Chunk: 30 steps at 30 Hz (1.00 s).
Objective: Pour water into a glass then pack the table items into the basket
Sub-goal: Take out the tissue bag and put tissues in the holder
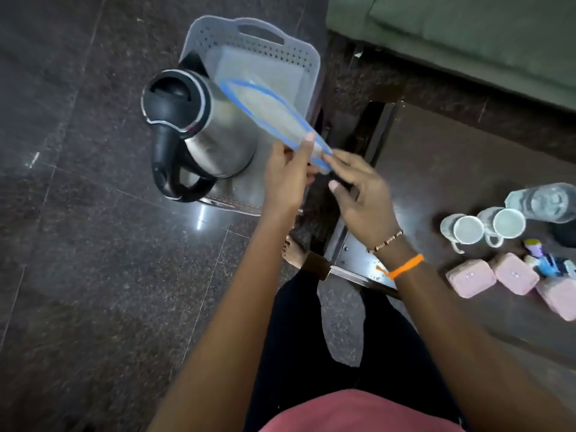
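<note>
I'm mid-pack, judging by how things lie. Both my hands are up over the basket [249, 57], which sits on the floor to my left, beside the table [436, 157]. My left hand [288, 176] pinches the near end of a clear lid [265, 110] with a blue rim, thumb and fingers closed on its edge. My right hand [358, 194] is just beside that same end; its fingertips seem to touch the rim, fingers loosely bent, but I can't tell whether it truly grips the lid or only steadies it. The lid slants up and away over the basket, blurred, so I read it as being on its way in.

Already in the basket: a steel kettle [199, 129] with a black handle, standing at the near end, and a clear box [249, 70] further in. So part of the packing looks done.

Still on the table, well apart from my hands on the right: two white mugs [483, 227] side by side, a clear glass [542, 201] behind them that appears to hold water, three pink boxes [492, 275], and a small heap of coloured bits [545, 260] I can't make out. If that is water in the glass, the pour is finished. What's left, as I judge it, is to settle the lid and then carry over everything on the table.
</note>
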Available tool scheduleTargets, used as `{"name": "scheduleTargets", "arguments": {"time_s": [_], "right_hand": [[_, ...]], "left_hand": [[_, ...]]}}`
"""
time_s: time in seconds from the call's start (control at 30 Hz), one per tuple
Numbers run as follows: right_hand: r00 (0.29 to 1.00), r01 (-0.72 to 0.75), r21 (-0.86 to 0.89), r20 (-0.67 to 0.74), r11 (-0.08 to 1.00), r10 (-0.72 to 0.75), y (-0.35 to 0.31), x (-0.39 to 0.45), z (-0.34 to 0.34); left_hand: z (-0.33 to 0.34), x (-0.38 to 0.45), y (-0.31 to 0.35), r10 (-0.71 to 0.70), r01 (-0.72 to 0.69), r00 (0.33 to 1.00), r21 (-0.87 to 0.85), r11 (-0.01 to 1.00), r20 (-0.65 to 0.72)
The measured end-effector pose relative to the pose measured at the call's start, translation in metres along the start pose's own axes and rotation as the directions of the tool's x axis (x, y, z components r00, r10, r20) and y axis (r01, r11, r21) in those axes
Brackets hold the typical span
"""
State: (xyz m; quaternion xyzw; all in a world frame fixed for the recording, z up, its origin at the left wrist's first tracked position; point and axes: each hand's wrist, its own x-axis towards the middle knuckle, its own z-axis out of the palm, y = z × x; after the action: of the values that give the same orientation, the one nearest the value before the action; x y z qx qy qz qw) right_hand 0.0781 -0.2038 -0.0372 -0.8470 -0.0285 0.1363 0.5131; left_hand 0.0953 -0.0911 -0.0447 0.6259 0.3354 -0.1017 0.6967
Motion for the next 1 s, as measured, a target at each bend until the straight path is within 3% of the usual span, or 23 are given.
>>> {"name": "scheduleTargets", "arguments": {"time_s": [0.2, 0.33, 0.47, 0.6, 0.73, 0.83, 0.9, 1.0], "right_hand": [[0.994, -0.107, 0.057, -0.012, 0.993, 0.108, 0.029, -0.062, -0.065], [0.992, -0.128, -0.109, -0.014, 0.986, 0.127, 0.055, -0.090, -0.115], [0.984, -0.166, -0.144, 0.047, 0.976, 0.175, 0.073, -0.100, -0.157], [0.983, -0.163, -0.300, 0.027, 0.940, 0.179, 0.089, -0.113, -0.191], [0.993, -0.115, -0.653, -0.081, 0.749, 0.081, 0.096, -0.134, -0.213], [0.989, -0.146, -0.756, -0.114, 0.638, 0.090, 0.095, -0.142, -0.219], [0.989, -0.134, -0.719, -0.135, 0.682, 0.051, 0.097, -0.143, -0.224], [0.989, -0.135, -0.448, -0.114, 0.884, 0.093, 0.097, -0.141, -0.234]], "left_hand": [[0.050, -0.058, -0.028, -0.025, 0.025, 1.000, 0.036, 0.999, -0.006], [0.088, -0.097, -0.053, 0.005, -0.018, 0.998, 0.196, 0.980, 0.067], [0.121, -0.124, -0.069, -0.010, -0.042, 0.987, 0.319, 0.947, 0.159], [0.148, -0.139, -0.085, -0.008, -0.008, 0.999, 0.373, 0.928, 0.043], [0.170, -0.152, -0.097, 0.016, 0.012, 0.998, 0.392, 0.920, -0.068], [0.189, -0.166, -0.104, 0.120, -0.118, 0.992, 0.479, 0.870, 0.028], [0.202, -0.174, -0.107, 0.185, -0.215, 0.977, 0.547, 0.809, 0.111], [0.214, -0.181, -0.110, 0.257, -0.330, 0.944, 0.553, 0.765, 0.208]]}}
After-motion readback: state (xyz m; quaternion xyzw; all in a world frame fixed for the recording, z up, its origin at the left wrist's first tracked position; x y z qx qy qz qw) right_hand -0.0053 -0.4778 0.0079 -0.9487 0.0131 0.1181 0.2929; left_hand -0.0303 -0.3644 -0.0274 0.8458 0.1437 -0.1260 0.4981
